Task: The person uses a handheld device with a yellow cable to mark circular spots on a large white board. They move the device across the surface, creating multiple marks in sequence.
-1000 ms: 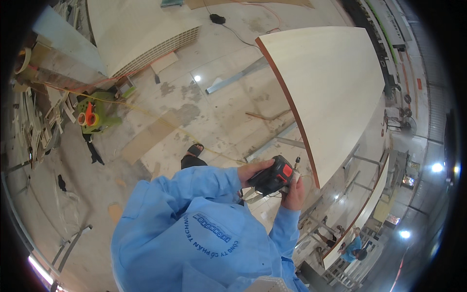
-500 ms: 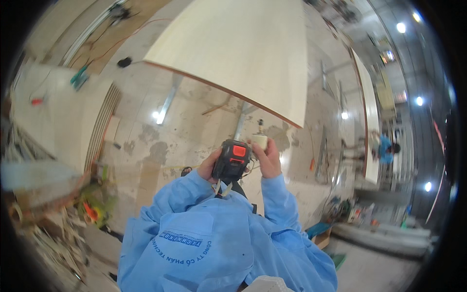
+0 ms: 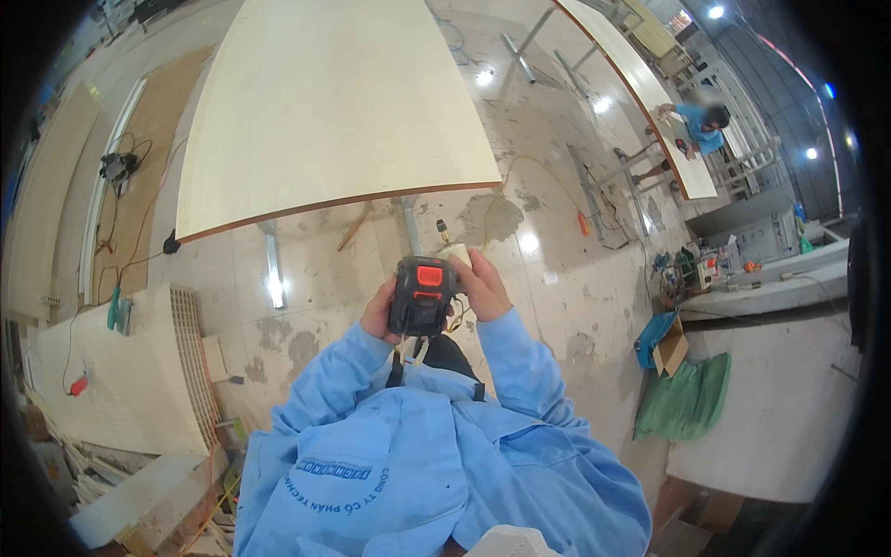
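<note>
In front of my chest, my left hand (image 3: 378, 314) is wrapped round the left side of a black and red battery pack (image 3: 419, 302), probably part of a cordless tool whose rest is hidden beneath. Close against its right side, my right hand (image 3: 484, 285) grips a small cream-coloured block (image 3: 454, 252). A dark fitting with a brass-coloured part (image 3: 443, 227) sticks up beyond the block; how they join is unclear. Thin light straps or cords hang below the pack. Past my hands lies the near edge of a large pale panel (image 3: 334, 111), raised on metal legs.
Another person (image 3: 702, 128) works at a second long panel (image 3: 640, 84), far right. A slatted pale board (image 3: 130, 362) and a green-handled tool (image 3: 115, 311) lie left. Green sheeting (image 3: 685, 399) and a cardboard box (image 3: 670, 348) stand right. A yellow hose (image 3: 548, 172) crosses the stained floor.
My view has turned, so the panel sits further left and the other person higher up. Both hands keep their grips, a little further left in the picture.
</note>
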Tool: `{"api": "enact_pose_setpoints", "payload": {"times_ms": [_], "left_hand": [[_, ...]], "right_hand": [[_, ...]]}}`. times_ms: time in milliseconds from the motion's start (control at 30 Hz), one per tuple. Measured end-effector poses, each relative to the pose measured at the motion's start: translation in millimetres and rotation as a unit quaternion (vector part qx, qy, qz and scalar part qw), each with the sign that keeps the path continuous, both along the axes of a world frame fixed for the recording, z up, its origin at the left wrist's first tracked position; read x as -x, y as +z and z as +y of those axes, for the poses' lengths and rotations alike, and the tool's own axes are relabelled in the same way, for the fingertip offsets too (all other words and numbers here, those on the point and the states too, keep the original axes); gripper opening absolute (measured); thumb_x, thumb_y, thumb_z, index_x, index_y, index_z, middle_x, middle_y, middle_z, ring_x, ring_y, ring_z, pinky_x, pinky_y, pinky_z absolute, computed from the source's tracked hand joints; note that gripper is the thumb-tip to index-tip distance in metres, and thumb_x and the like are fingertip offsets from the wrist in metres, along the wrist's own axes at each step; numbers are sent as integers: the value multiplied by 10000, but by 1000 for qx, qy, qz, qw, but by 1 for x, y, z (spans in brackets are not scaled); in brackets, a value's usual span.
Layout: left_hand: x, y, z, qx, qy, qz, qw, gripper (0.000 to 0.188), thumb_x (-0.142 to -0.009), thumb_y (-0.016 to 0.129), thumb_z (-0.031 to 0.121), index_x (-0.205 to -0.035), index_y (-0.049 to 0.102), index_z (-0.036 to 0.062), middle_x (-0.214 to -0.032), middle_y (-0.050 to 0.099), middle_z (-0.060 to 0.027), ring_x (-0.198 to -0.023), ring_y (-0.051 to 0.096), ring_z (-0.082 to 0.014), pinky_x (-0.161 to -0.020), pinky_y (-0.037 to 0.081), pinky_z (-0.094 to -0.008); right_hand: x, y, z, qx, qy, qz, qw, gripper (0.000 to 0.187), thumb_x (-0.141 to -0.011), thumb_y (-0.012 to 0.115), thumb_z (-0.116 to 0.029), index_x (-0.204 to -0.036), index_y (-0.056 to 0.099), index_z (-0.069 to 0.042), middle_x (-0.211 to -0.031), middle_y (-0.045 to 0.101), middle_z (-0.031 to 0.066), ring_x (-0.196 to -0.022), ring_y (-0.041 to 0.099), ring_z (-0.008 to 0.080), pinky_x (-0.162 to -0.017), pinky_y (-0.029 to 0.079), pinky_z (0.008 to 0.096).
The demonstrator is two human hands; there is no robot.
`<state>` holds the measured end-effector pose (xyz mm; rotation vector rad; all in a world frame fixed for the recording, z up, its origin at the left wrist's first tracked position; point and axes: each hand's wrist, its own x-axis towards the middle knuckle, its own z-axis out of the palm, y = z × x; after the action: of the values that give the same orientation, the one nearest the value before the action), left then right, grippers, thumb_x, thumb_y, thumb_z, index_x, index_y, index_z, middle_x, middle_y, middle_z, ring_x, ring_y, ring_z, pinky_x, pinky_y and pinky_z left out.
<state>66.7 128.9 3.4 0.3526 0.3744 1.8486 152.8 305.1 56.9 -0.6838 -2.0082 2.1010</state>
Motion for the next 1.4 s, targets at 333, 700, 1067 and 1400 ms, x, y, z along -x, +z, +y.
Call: {"api": "enact_pose_setpoints", "payload": {"times_ms": [333,700,1067,1400], "left_hand": [[-4,-10,26,57,-10,-5,998,788,-979,364,652,-1486,401,51,-1333,580,-227,-1083,657,-384,-877,581,-492],[-22,15,25,48,28,0,998,811,-972,392,657,-1513,350,54,-1451,477,-232,-1103,645,-387,-869,583,-490],[18,16,106,8,55,-41,998,842,-940,421,687,-1527,354,88,-1561,330,-237,-1092,643,-382,-843,592,-466],[31,32,343,60,54,9,997,801,-963,419,655,-1495,389,58,-1456,490,-208,-1096,653,-391,-873,580,-480]], "right_hand": [[-10,-5,10,12,-105,16,994,366,-998,628,-220,-1282,571,5,-1003,673,66,-804,621,108,-682,500,250],[-13,-8,19,69,-160,-1,985,405,-1011,598,-321,-1238,491,-3,-1010,677,147,-827,668,189,-713,553,298],[-30,-3,208,192,-127,85,969,367,-1037,522,-303,-1276,548,-26,-1166,669,151,-974,666,205,-851,562,354],[24,9,361,62,-23,45,997,416,-903,721,-75,-1227,493,52,-1121,683,152,-991,676,180,-839,554,294]]}}
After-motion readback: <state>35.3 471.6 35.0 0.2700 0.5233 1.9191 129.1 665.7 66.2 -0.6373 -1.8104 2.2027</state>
